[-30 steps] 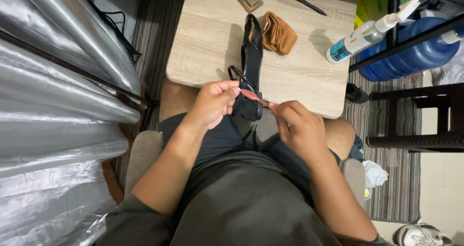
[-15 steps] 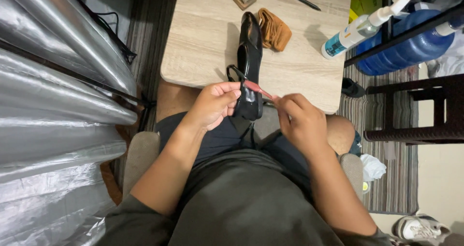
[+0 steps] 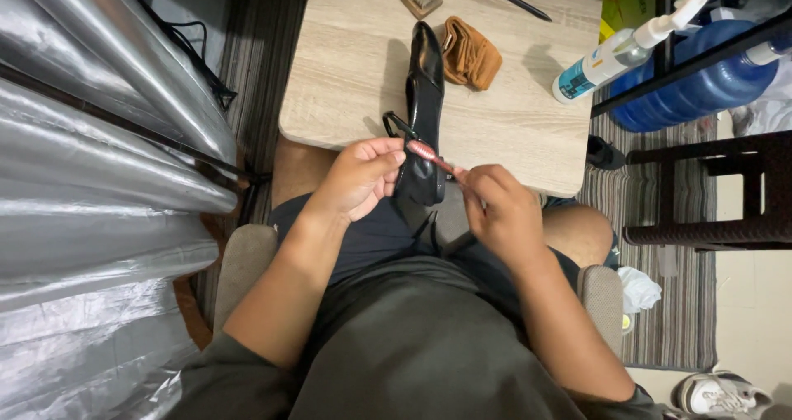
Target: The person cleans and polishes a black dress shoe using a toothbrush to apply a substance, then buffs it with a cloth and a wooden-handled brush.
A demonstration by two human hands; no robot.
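Left hand (image 3: 356,175) and right hand (image 3: 495,210), I've got both pinched on a small pink stick (image 3: 427,153). It sits over the black shoe (image 3: 424,106) overhanging the bench's (image 3: 346,73) near edge, brown cloth (image 3: 470,54) beside it.

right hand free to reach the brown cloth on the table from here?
Probably not straight away: the right hand grips a small reddish tool. The way itself looks open; the brown cloth lies bare on the table, right of the black shoe.
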